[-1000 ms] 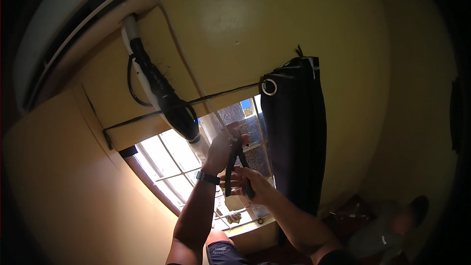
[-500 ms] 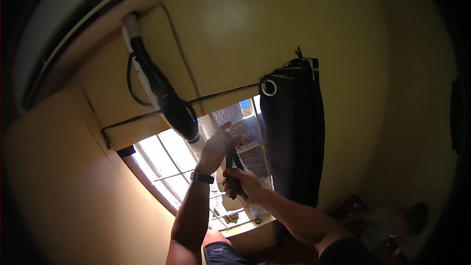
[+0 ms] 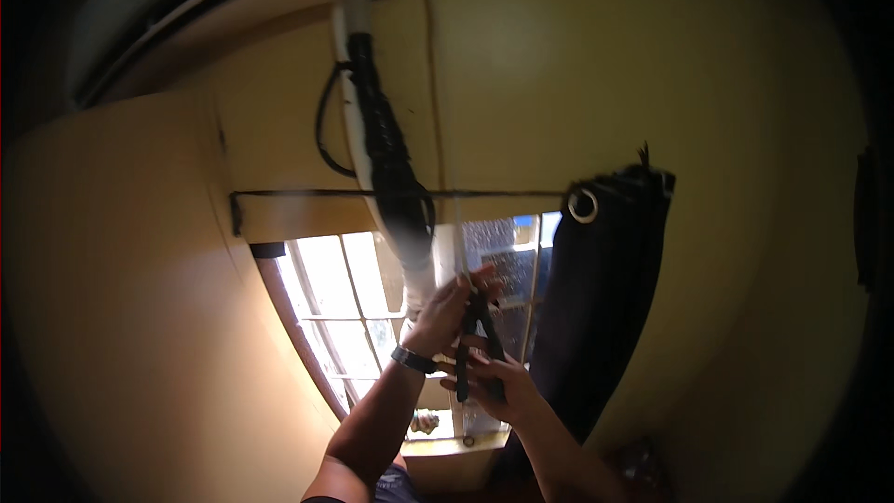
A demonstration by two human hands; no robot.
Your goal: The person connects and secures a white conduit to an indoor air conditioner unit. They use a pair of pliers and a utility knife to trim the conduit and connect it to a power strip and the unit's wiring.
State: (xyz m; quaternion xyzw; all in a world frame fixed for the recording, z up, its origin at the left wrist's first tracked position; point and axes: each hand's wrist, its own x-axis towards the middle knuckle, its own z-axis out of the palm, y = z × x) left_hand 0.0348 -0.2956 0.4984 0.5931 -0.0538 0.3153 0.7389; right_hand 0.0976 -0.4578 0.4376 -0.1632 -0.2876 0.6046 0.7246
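Note:
A thin pale cable [image 3: 458, 242] hangs down to the window. My left hand [image 3: 440, 317] is closed at its lower end, beside the head of dark-handled pliers [image 3: 480, 315]; whether the jaws grip the cable is unclear. My right hand [image 3: 498, 382] holds the pliers' handles from below, with its fingers loosely spread around them. A pale pipe bundle [image 3: 382, 121] wrapped partly in black tape runs down just left of the cable to the barred window [image 3: 326, 279] behind my hands.
A wall-mounted air conditioner [image 3: 214, 14] is at top left. A curtain rod [image 3: 298, 194] crosses above the window, with a dark eyelet curtain [image 3: 601, 317] bunched at the right. A pale panel [image 3: 140, 298] fills the left side.
My view has turned, shifting the wall and window rightward and tilting them. Both hands sit further right in it. My right fingers have loosened on the handles. The person at lower right has left view.

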